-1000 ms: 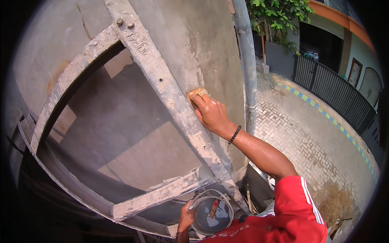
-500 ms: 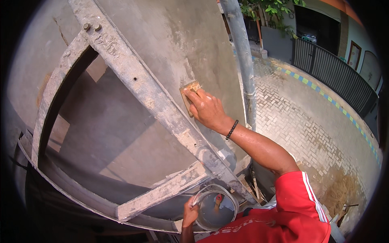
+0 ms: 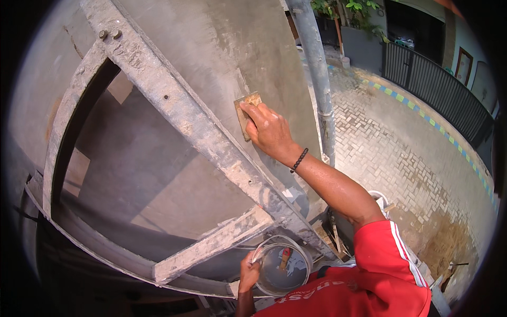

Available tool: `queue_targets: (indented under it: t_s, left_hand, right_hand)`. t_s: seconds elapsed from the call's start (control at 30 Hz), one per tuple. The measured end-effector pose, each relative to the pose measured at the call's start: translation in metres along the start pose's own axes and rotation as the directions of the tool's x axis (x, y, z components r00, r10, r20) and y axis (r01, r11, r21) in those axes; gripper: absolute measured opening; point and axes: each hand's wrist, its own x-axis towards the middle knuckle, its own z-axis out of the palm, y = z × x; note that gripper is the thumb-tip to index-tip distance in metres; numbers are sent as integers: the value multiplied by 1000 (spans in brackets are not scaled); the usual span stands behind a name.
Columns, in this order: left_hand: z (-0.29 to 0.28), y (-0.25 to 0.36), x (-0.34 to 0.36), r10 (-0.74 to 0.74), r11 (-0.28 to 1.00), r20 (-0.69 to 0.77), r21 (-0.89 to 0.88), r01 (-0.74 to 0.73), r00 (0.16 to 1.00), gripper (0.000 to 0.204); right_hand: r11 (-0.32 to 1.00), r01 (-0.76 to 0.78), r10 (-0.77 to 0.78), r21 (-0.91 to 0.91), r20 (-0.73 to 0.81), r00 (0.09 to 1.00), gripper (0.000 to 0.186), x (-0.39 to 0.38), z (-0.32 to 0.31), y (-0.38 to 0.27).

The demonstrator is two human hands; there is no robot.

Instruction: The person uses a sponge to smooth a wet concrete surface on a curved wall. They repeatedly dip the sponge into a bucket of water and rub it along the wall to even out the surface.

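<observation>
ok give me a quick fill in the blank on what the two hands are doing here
1. The right hand presses a small wooden float against the grey ____.
2. The left hand grips the rim of a round ____.
3. On the right wrist sits a dark beaded ____.
4. The sleeve on the right arm is ____ with white stripes.

Missing words: wall; bucket; bracelet; red

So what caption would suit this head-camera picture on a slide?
Right hand presses a wooden float on the grey plastered wall; left hand grips a bucket.
</observation>
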Motion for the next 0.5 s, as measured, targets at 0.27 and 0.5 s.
queue_targets:
  t_s: [0.27,0.5]
  left_hand:
    - [1,5,-7,-68,997,-33,-25,67,997,52]
    - [1,-3,-7,33,999,-31,10,-33,999,52]
  right_hand:
    - [998,13,-13,54,-1,1000,40,35,-46,-10]
    - [1000,-31,31,0,-85,996,41,6,-6,10]
